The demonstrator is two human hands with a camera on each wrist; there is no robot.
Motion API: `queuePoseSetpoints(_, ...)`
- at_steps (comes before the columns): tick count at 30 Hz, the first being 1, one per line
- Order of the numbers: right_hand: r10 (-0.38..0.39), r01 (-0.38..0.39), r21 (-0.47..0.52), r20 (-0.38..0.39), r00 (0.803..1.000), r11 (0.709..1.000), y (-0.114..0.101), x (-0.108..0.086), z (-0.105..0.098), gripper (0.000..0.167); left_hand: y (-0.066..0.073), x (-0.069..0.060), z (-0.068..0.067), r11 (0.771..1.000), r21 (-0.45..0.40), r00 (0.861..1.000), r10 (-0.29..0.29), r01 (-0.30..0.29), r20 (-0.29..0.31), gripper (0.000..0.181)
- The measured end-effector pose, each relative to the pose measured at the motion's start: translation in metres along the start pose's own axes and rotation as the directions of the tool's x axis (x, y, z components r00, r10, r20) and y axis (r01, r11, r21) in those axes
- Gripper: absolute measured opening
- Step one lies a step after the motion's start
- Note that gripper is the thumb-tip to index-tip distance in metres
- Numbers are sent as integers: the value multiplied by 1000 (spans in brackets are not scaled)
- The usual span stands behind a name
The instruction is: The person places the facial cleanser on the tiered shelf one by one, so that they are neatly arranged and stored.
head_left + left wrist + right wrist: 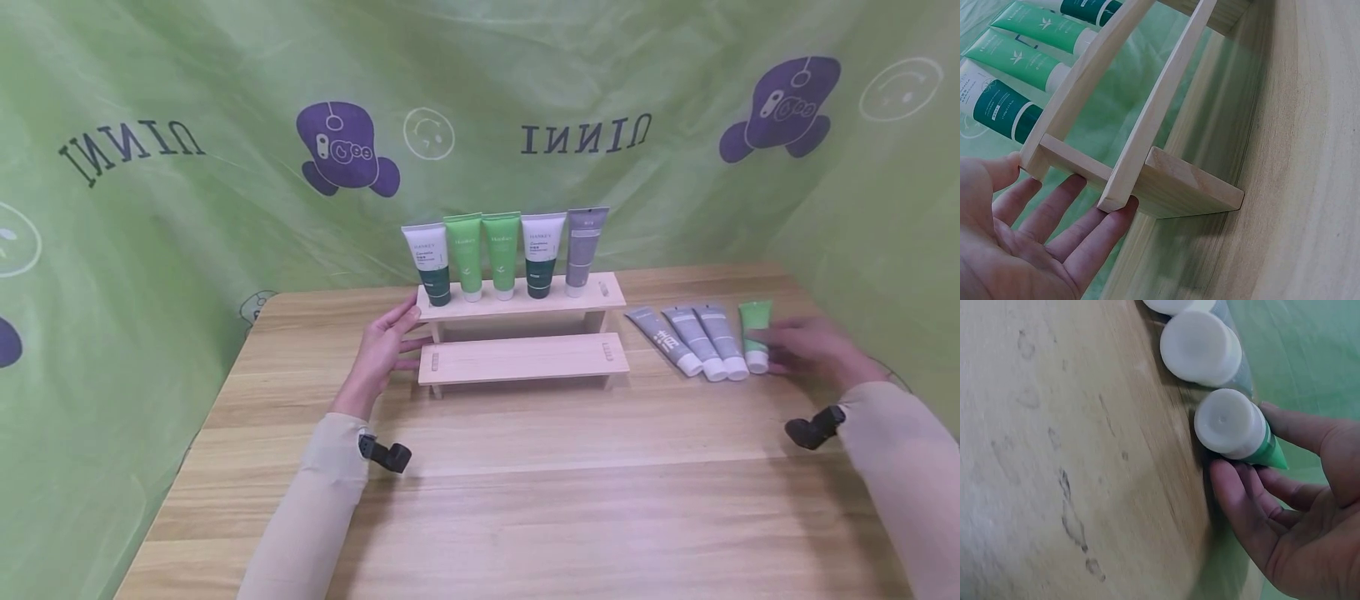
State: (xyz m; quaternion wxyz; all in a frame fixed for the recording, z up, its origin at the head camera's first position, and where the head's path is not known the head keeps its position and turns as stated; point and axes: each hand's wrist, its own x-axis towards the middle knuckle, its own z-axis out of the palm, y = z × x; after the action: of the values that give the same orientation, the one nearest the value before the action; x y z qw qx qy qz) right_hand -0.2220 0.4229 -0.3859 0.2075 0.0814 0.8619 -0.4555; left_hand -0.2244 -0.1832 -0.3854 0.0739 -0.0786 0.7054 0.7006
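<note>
A two-step wooden stand (521,358) holds five upright tubes on its upper board: two white-and-dark-green ones, two light green ones and a grey one (583,254). My left hand (382,354) touches the stand's left end; in the left wrist view the hand (1041,231) has its thumb at the upper board's corner and fingertips against the lower board (1157,106). At the right, my right hand (817,350) is at a green tube (756,333) lying on the table. The right wrist view shows this hand (1297,506) with thumb and fingers either side of the green tube (1229,422).
Three grey tubes (720,337) lie side by side on the wooden table (487,500), between the stand and the green tube, white caps toward me. A green printed curtain (480,75) hangs behind and beside the table. The lower board (521,358) bears no tubes.
</note>
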Motion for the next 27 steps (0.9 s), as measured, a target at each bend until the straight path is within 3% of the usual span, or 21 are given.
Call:
queuePoseSetpoints(8, -1, -4, -111, -39, 999, 994, -6, 3, 4, 84, 2, -1, 1, 1000, 4, 1000, -1, 1, 4, 51)
queuePoseSetpoints(18, 1, -8, -99, -77, 997, 995, 2, 7, 0, 78, 1, -1, 1, 1000, 4, 1000, 4, -4, 4, 51)
queuePoseSetpoints(23, -9, 8, -24, -54, 998, 1000, 3, 6, 1, 80, 0, -1, 0, 1000, -5, 1000, 19, -19, 17, 51)
queuePoseSetpoints(27, -24, 25, 16, -45, 999, 1000, 4, 4, 4, 72, 0, -1, 1, 1000, -12, 999, 24, -24, 21, 51)
